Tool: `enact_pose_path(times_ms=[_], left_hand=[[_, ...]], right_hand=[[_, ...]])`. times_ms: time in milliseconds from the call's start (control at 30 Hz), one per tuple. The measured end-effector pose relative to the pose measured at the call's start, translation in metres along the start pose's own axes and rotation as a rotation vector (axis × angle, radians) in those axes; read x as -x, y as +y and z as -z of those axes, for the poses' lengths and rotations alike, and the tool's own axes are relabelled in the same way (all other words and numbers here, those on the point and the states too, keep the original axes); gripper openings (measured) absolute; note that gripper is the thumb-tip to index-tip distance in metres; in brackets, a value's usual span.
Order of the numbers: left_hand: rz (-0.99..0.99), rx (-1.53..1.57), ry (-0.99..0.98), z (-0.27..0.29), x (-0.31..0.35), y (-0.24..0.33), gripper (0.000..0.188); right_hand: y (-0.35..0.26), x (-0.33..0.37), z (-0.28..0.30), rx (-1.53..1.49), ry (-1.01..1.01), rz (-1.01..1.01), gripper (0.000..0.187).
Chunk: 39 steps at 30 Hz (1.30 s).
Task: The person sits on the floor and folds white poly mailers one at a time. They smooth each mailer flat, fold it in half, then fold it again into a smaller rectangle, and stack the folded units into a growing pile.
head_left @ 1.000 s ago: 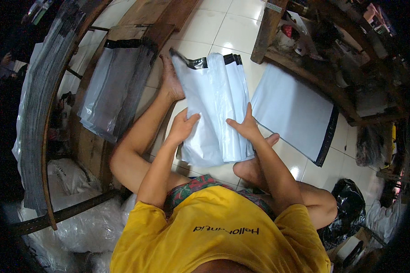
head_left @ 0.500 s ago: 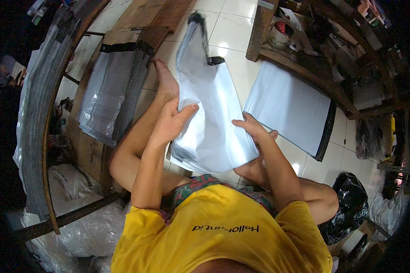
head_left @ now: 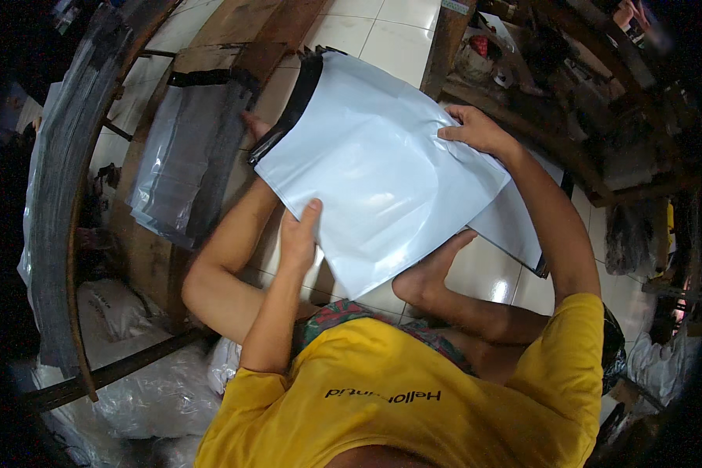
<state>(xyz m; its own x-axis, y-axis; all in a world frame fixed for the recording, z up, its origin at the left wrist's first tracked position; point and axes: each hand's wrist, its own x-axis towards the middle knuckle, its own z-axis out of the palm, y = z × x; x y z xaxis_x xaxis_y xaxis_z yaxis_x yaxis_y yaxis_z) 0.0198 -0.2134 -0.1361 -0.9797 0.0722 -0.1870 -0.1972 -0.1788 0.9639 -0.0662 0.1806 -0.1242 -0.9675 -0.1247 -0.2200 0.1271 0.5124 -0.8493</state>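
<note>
With my left hand (head_left: 297,240) pinching one edge of the white plastic bags (head_left: 370,160) and my right hand (head_left: 482,131) curled round their opposite edge above the floor (head_left: 402,43), slick layers could slide apart if either grip slackens.

A head-worn fisheye looks down on both hands (head_left: 298,238) (head_left: 482,132).

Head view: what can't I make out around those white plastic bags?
In the head view:
Left hand: fingers mostly hidden under the held white plastic bags.
Number of held bags: layers overlap.
White bags on the floor: largely covered by the held ones and the right forearm.
Black plastic bag: partly behind the yellow sleeve.
</note>
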Motion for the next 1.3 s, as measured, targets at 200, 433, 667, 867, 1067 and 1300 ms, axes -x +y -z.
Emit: enact_pose_path(times_ms=[200, 433, 667, 867, 1067, 1300], left_hand=[[0.541, 0.293, 0.148, -0.024, 0.013, -0.104, 0.055], [0.634, 0.099, 0.369, -0.014, 0.010, -0.153, 0.058], [0.248, -0.589, 0.422, -0.017, 0.000, -0.185, 0.073], [0.363, -0.679, 0.276, 0.004, -0.009, -0.161, 0.075], [0.413, -0.483, 0.406, 0.055, -0.085, -0.147, 0.070], [0.283, -0.685, 0.455, 0.003, -0.098, -0.141, 0.056]], right_hand=[[0.077, -0.042, -0.012, 0.276, -0.210, -0.259, 0.063], [0.130, -0.032, -0.042, 0.110, -0.164, -0.303, 0.057], [0.143, -0.017, -0.075, 0.250, 0.067, -0.265, 0.057], [0.130, -0.018, -0.058, 0.185, -0.102, -0.326, 0.063], [0.145, -0.022, -0.061, 0.127, 0.034, -0.254, 0.058], [0.125, -0.006, -0.057, 0.000, 0.048, -0.328, 0.057]])
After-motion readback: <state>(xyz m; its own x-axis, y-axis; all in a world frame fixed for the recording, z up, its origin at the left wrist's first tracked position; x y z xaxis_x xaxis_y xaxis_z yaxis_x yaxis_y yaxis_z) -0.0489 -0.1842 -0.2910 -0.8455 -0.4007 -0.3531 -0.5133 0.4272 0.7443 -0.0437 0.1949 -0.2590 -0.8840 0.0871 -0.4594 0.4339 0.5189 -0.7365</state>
